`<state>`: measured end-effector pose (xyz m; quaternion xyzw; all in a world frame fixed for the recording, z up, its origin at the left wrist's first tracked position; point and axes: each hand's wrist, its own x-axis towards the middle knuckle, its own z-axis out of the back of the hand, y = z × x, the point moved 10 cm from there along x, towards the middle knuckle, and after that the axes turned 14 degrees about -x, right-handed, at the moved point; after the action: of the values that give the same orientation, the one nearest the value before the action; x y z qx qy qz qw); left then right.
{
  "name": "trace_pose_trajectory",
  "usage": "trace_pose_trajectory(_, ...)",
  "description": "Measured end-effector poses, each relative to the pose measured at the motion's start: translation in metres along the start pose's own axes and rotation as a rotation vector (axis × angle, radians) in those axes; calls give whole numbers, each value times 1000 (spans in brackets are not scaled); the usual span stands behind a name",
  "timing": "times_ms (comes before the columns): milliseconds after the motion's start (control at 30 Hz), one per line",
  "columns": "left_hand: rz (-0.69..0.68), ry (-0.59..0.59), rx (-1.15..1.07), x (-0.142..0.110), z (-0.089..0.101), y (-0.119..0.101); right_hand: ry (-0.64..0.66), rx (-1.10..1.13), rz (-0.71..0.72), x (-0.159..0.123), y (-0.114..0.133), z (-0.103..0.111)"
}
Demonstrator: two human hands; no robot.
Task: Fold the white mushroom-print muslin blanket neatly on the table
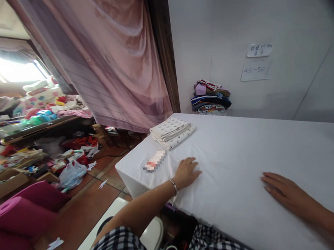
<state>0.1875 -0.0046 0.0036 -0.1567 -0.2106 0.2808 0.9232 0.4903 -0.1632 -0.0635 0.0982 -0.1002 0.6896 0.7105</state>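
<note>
My left hand (187,172) lies flat and open on the white cloth-covered table (242,150), palm down, a bracelet at the wrist. My right hand (284,191) rests flat and open on the same cloth, farther right, fingers pointing left. Neither holds anything. A folded white patterned cloth (172,131) sits at the table's far left corner, beyond my left hand. A small blurred-out object (155,160) lies on the cloth just left of my left hand.
A stack of folded clothes (210,97) stands against the white wall at the back. Paper notes (256,61) hang on the wall. A pink curtain (117,60) hangs left. Cluttered floor, plastic bag (72,174), magenta rolled mats (17,217) at left.
</note>
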Motion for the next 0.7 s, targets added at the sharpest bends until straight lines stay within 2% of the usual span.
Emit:
trace_pose_trajectory(133, 192, -158, 134, 33, 43, 42, 7, 24, 56, 17, 16, 4)
trace_pose_trajectory(200, 248, -119, 161, 32, 42, 51, -26, 9, 78, 10, 19, 5)
trace_pose_trajectory(233, 233, -61, 152, 27, 33, 48, -49, -8, 95, 1, 19, 4)
trace_pose_trajectory(300, 114, 84, 106, 8, 8, 26, -90, -45, 155, -24, 21, 1)
trace_pose_trajectory(367, -17, 142, 63, -15, -10, -2, -68, -62, 237, -50, 24, -8)
trace_pose_trajectory(433, -76, 173, 43, -34, -22, -22, -11, -56, 271, -66, 24, -15)
trace_pose_trajectory(567, -81, 195, 51, -46, -28, -34, 51, -63, 272, -72, 24, -14)
trace_pose_trajectory(700, -142, 146, 96, -46, -20, -39, 18, -71, 295, -74, 33, -21)
